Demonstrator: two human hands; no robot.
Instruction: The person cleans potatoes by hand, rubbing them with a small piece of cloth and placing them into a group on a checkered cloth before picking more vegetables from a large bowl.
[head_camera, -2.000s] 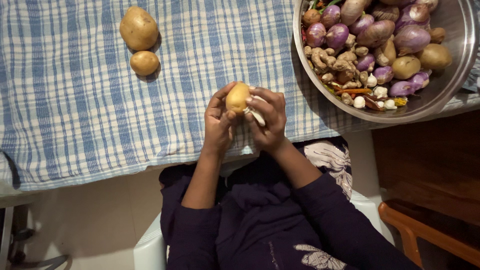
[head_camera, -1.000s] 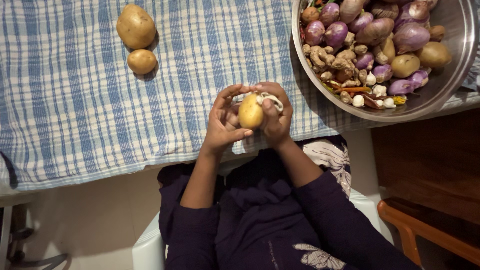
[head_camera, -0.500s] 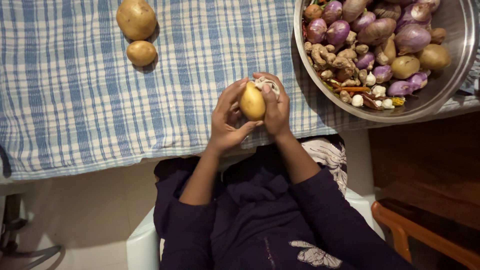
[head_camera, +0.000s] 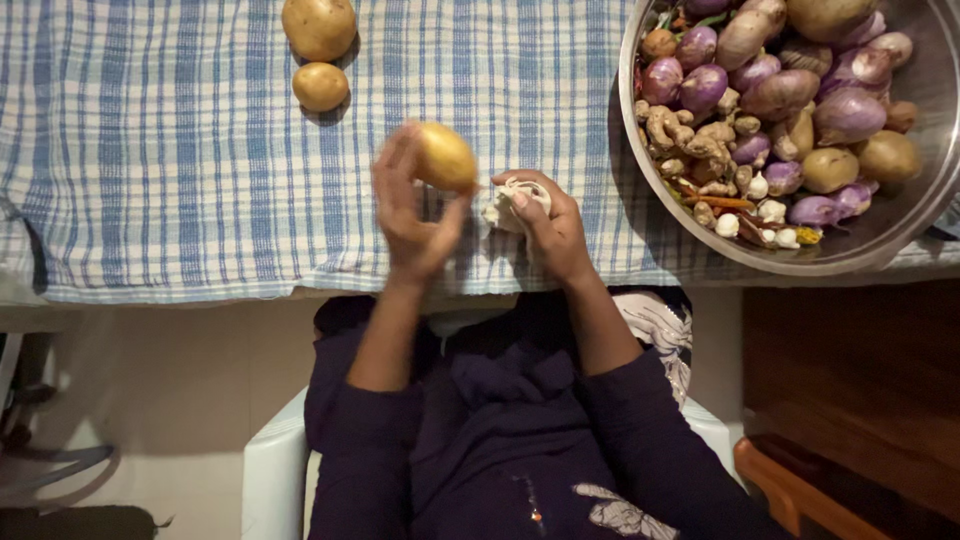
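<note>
Potato (head_camera: 446, 156), firm and probably smooth-skinned, resting in left hand (head_camera: 408, 215) fingertips; right hand (head_camera: 548, 225) is clutching a crumpled white cloth (head_camera: 503, 208) beside it.

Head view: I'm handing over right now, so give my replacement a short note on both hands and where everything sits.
Left hand: raised over the checked cloth, holding a yellow potato.
Right hand: on the cloth, closed on a crumpled white rag.
Two potatoes lie at the cloth's far edge.
Steel bowl: onions, potatoes, ginger, garlic.
Done: those two. Left: the bowl's contents, likely.
</note>
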